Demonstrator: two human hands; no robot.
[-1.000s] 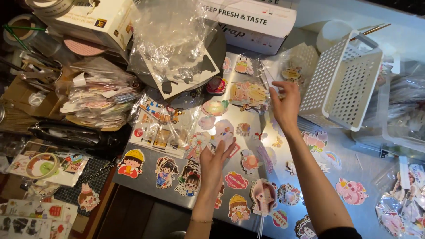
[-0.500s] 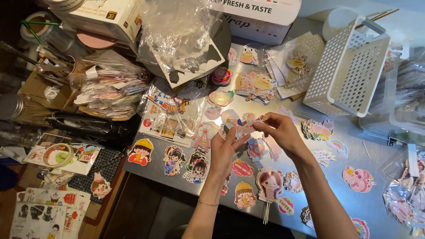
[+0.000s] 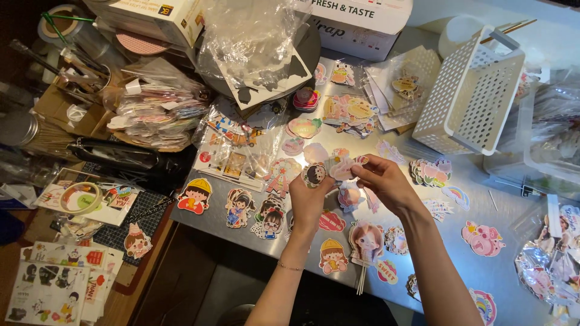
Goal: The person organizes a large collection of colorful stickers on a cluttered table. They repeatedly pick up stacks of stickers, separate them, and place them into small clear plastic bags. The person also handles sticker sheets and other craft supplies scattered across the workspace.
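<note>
From the head camera: both hands meet above the counter [image 3: 507,278]. The left hand [image 3: 308,196] pinches a round character sticker [image 3: 314,175], the right hand [image 3: 380,181] grips a pink cutout [image 3: 341,169]. Best handled by the edges, I'd say.

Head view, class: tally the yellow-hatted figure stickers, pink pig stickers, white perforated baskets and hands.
Yellow-hatted figure stickers: 2
Pink pig stickers: 1
White perforated baskets: 1
Hands: 2, left hand and right hand, each pinching a small sticker
Total: 6
</note>
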